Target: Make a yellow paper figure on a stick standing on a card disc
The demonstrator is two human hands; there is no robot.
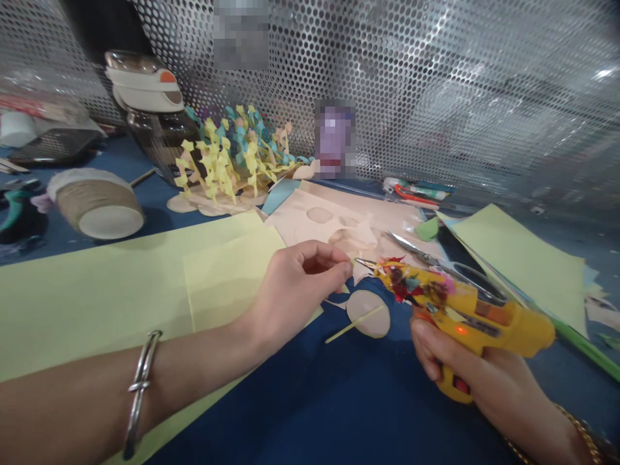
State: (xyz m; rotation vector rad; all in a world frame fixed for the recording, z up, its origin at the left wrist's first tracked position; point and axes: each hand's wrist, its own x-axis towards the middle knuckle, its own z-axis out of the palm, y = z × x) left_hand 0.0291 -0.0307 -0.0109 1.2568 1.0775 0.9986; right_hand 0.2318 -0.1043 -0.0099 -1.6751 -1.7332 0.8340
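Observation:
My right hand (465,368) is wrapped round the grip of a yellow hot glue gun (465,307), whose orange light glows. Bits of coloured paper cling to its front, and the metal nozzle points left. Just left of the nozzle tip, my left hand (310,278) is pinched, with thumb and forefinger together; what lies between them is too small to name. Below the fingers, a pale paper circle (371,307) lies on the blue table with a thin yellow strip (343,330) across it.
Yellow paper sheets (121,284) lie at left, more (527,258) at right. Scissors (421,252) rest behind the gun on cut pink paper (310,200). Yellow and blue paper stars (217,161) stand at the back near a dark jar (159,129). A twine-wrapped cup (97,200) lies at left.

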